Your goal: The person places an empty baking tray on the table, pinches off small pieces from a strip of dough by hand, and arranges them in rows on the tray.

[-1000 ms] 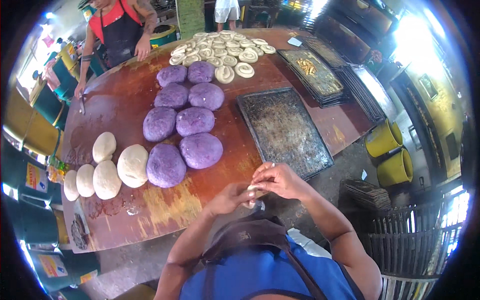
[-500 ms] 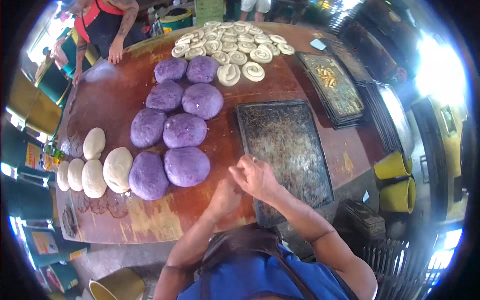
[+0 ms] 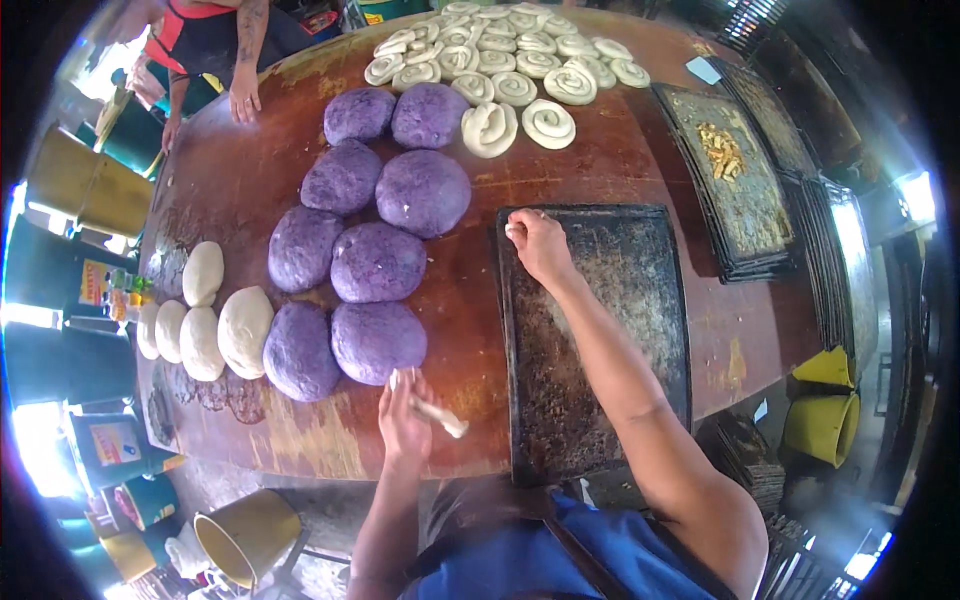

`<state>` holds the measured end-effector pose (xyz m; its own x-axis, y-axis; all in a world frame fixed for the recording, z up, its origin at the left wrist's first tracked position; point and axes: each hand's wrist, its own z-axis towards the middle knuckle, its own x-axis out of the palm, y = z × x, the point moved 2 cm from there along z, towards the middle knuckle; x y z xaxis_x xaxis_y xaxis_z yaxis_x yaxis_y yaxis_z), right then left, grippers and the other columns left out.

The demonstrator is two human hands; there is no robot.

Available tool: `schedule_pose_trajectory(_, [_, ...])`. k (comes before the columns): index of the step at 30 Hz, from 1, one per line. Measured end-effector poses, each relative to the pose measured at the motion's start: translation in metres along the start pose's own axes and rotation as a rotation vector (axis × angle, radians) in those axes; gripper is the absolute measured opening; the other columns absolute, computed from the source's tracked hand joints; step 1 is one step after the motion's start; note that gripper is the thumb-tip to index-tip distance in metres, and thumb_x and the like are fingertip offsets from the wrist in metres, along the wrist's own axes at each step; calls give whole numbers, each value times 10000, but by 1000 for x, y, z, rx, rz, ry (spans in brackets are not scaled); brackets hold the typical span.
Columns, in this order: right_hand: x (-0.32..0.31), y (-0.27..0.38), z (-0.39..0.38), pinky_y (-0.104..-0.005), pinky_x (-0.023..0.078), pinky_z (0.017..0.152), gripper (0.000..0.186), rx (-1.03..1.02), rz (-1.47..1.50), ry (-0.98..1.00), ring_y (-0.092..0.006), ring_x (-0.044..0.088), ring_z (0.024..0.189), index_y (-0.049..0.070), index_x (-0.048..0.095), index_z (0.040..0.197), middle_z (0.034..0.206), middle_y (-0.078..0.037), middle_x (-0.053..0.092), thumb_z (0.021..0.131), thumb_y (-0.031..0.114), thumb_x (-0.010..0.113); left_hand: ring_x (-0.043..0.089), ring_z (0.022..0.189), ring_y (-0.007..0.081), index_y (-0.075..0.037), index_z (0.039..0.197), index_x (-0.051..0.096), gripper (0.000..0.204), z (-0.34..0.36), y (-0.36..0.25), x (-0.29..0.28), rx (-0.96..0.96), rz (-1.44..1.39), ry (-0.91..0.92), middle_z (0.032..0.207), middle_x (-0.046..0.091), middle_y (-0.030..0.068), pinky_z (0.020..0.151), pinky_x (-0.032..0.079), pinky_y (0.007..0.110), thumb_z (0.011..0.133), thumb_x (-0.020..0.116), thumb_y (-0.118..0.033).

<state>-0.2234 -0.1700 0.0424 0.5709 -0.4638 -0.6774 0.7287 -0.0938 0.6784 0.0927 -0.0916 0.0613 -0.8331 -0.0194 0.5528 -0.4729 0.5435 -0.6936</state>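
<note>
My left hand [image 3: 405, 420] grips a short strip of pale dough [image 3: 445, 420] over the bare wood below the purple dough balls [image 3: 377, 343]. Over the upper left corner of the dark baking tray [image 3: 590, 390], my right hand [image 3: 538, 242] has its fingers curled around a small pale bit, probably dough, too small to tell exactly. Large smooth pale dough pieces [image 3: 243, 330] lie left of the purple ones. Coiled pale dough rounds [image 3: 548, 124] cover the far part of the table [image 3: 320, 440].
A co-worker's hand [image 3: 244, 95] rests at the far left table edge. Stacked trays [image 3: 755, 220] with scraps stand on the right, beside a small white card [image 3: 704, 70]. Plastic buckets [image 3: 250, 530] stand around the table, with small bottles [image 3: 125, 295] at the left.
My hands, together earlier, have separated: the right moved forward over the tray's corner, the left stayed lower with a dough strip showing. The view has shifted as well.
</note>
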Motion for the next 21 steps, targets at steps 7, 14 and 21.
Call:
schedule_pose_trajectory(7, [-87, 202, -173, -322, 527, 655, 359, -204, 227, 317, -229, 668, 744, 40, 615, 1116, 860, -135, 675, 831, 229, 725, 616, 842, 223, -83, 1409, 356, 521, -61, -38, 27, 649, 890, 571, 1201, 556, 86, 770, 491, 300, 955, 571, -221])
schedule_pose_trajectory(14, [-71, 232, -211, -331, 516, 642, 160, -42, 143, -56, -209, 659, 730, 17, 680, 929, 840, -125, 660, 855, 159, 676, 662, 894, 197, -7, 1179, 599, 337, -29, 8, 4, -99, 446, 806, 1010, 682, 146, 742, 513, 352, 872, 661, -131])
schedule_pose_trajectory(21, [-74, 203, -193, -297, 542, 649, 227, 39, 83, 304, -175, 674, 762, 16, 635, 1110, 1015, -159, 678, 886, 50, 614, 659, 782, 191, -45, 1107, 612, 229, 12, 29, 1, 176, 718, 910, 877, 667, 67, 693, 521, 367, 925, 610, -185])
